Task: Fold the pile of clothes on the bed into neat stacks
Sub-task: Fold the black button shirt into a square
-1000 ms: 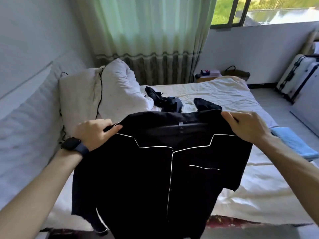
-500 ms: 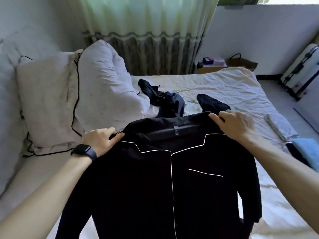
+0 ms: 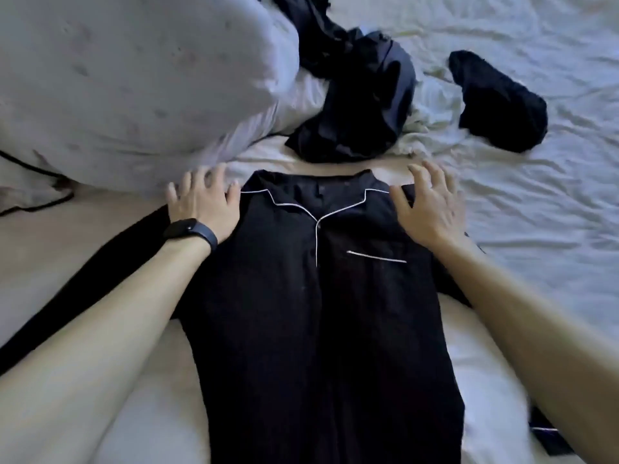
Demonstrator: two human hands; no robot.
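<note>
Shirt (image 3: 318, 313) lengthwise on bed (image 3: 536, 229), collar (image 3: 311, 187) at frame centre; left hand (image 3: 201, 205), right hand (image 3: 432, 211) flanking it, fingers (image 3: 433, 177) spread flat.

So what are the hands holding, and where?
Nothing is held. The left hand and right hand lie open and flat at the shoulders of the shirt.

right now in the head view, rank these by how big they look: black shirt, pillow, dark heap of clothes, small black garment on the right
1. black shirt and pillow: too close to call; the shirt lies nearer the camera and the pillow runs off frame.
2. dark heap of clothes
3. small black garment
</note>
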